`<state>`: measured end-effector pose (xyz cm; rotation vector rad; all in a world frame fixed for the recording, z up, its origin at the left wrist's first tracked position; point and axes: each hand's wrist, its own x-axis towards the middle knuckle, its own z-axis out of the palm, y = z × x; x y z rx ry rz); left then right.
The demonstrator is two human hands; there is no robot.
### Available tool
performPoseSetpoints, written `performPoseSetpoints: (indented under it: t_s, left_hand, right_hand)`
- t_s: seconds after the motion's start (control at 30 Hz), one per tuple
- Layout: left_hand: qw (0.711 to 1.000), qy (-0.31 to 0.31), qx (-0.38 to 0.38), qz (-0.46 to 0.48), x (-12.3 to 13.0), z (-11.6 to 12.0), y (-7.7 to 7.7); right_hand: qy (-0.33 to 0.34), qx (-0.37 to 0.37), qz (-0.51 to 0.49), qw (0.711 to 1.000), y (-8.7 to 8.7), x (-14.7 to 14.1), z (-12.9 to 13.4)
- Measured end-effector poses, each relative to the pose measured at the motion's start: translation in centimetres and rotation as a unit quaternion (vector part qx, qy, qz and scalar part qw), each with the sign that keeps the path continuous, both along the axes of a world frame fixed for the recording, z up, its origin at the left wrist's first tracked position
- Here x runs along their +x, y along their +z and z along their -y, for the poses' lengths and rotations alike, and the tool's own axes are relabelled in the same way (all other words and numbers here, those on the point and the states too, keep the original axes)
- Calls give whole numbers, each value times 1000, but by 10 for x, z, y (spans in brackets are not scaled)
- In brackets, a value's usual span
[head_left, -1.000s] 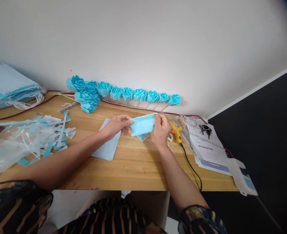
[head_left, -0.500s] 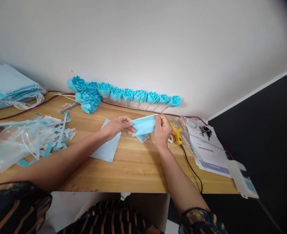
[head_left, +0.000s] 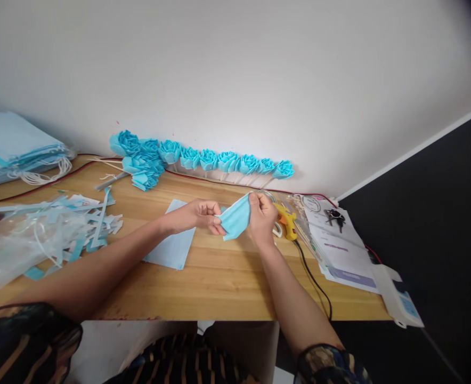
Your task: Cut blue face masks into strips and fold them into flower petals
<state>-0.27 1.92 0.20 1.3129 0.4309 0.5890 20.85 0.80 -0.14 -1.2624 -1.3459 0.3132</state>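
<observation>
Stack of blue sheets [head_left: 15,133]: far left of the yellow glue gun [head_left: 289,224].
Scraps [head_left: 98,226]: cut strips, well left of the glue gun.
Flat blue sheet [head_left: 173,249]: nearer, left of the glue gun.
Left hand [head_left: 204,216]: almost closed, pinching the fabric's lower left corner.
Blue fabric piece [head_left: 235,217]: left of the glue gun, stretched between both hands.
Right hand [head_left: 262,217]: just left of the glue gun, curled tight, thumb pressed on the upper right corner.
Papers [head_left: 341,250]: right of the glue gun, printed (the lettering too small to read).
Half a second on: the fabric slopes more steeply, the left hand sits lower.
</observation>
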Motion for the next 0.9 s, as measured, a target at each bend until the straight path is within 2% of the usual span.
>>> performPoseSetpoints:
  t_s: [0.13,0.2,0.37,0.5,0.63,0.73,0.8,0.9]
  left_hand:
    - [997,-39,63,-36,-5,0,7]
    - [992,-36,108,-58,-10,-1,13]
    - [982,65,175,-32,-15,-4,24]
    - [981,105,160,-31,-5,-2,15]
    - [980,132,143,-39,5,1,5]
    - [976,151,150,-45,8,5,5]
    - [975,164,146,-41,9,7,8]
    - [975,196,103,-13,10,10,12]
  right_hand:
    - [16,-5,7,1000,-1,0,0]
    - [27,-7,24,999,0,-1,2]
    - [76,7,89,993,5,-10,13]
    - [120,26,127,984,4,-18,20]
    - [119,10,110,987,-3,-22,21]
    - [123,-1,103,987,-5,-23,21]
    - [129,-15,83,988,-5,-23,21]
    - [169,-61,-13,984,-2,-23,21]
